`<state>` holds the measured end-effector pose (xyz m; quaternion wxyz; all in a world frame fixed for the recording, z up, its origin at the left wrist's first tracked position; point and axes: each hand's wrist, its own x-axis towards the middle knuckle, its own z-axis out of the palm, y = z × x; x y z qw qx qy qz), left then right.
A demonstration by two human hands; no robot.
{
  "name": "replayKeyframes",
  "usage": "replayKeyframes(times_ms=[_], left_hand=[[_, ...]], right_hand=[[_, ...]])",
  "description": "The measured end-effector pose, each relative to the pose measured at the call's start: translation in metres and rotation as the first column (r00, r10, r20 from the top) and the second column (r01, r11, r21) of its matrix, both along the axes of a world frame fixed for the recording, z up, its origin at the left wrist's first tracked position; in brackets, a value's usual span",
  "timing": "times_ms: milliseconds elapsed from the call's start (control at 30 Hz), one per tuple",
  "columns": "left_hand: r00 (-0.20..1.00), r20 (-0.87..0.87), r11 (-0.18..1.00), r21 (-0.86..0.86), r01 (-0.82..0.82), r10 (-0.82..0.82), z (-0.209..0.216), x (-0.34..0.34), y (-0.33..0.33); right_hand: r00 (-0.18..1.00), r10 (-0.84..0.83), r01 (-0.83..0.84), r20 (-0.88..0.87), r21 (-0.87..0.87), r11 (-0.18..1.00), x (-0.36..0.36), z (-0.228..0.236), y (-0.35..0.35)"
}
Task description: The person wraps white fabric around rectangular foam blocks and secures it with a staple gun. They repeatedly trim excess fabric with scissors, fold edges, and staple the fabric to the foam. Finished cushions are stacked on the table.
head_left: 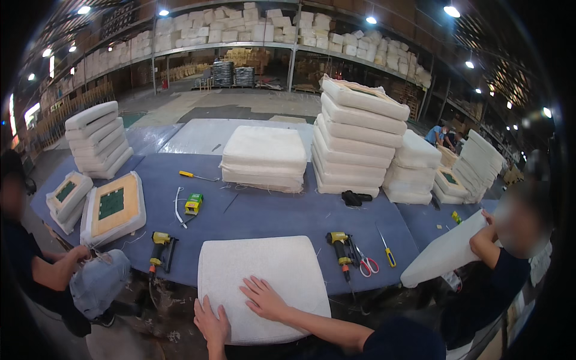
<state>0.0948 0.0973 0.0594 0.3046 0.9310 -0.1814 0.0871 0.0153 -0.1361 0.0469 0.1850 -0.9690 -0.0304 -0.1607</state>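
Note:
A white fabric-covered seat cushion [270, 258] lies top side up at the near edge of the blue-covered table, partly overhanging it. My right hand [264, 298] rests flat on the middle of its top, palm down, fingers spread. At the cushion's near left edge, my left hand [211, 321] touches it with fingers stretched out. Left of the cushion is a yellow and black staple gun [159, 247] with its hose. Another staple gun [341, 249] lies to the right, beside red-handled scissors [367, 265] and a yellow-handled screwdriver [390, 255].
Behind stand a short cushion stack [264, 153] and a tall one [360, 135]. Left are a wood-backed cushion [114, 207], a green-yellow box [193, 204] and another screwdriver [195, 176]. Co-workers flank me; the right one holds a white cushion [444, 249].

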Motion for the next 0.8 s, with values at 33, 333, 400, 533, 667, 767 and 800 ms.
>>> replayKeyframes(times_ms=[33, 333, 400, 533, 667, 767, 800], left_hand=[[0.999, -0.035, 0.999, 0.024, -0.031, 0.032, -0.010, 0.002, -0.003], [0.997, -0.062, 0.999, -0.005, -0.041, 0.041, 0.004, -0.001, -0.009], [0.996, -0.068, 0.998, -0.014, -0.053, 0.052, 0.004, 0.003, -0.010], [0.998, -0.051, 0.998, -0.030, -0.046, 0.044, 0.003, 0.005, -0.010], [0.996, -0.070, 0.998, -0.016, -0.053, 0.051, 0.005, 0.007, -0.010], [0.996, -0.059, 0.998, -0.014, -0.065, 0.064, 0.007, 0.009, -0.011], [0.996, -0.057, 0.998, -0.013, -0.065, 0.065, 0.007, 0.008, -0.012]], right_hand=[[0.999, 0.018, -0.018, -0.035, 0.006, 1.000, -0.016, 0.001, -0.002], [0.935, -0.245, 0.197, -0.257, -0.199, 0.960, -0.080, 0.028, -0.095], [0.921, -0.286, 0.235, -0.265, -0.207, 0.950, -0.050, 0.020, -0.122], [0.870, -0.358, 0.285, -0.339, -0.245, 0.926, 0.029, 0.009, -0.166], [0.700, -0.457, 0.399, -0.549, -0.230, 0.888, 0.131, 0.019, -0.159], [0.791, -0.348, 0.255, -0.503, -0.247, 0.935, 0.168, 0.012, -0.114], [0.832, -0.319, 0.195, -0.454, -0.299, 0.934, 0.170, 0.003, -0.094]])
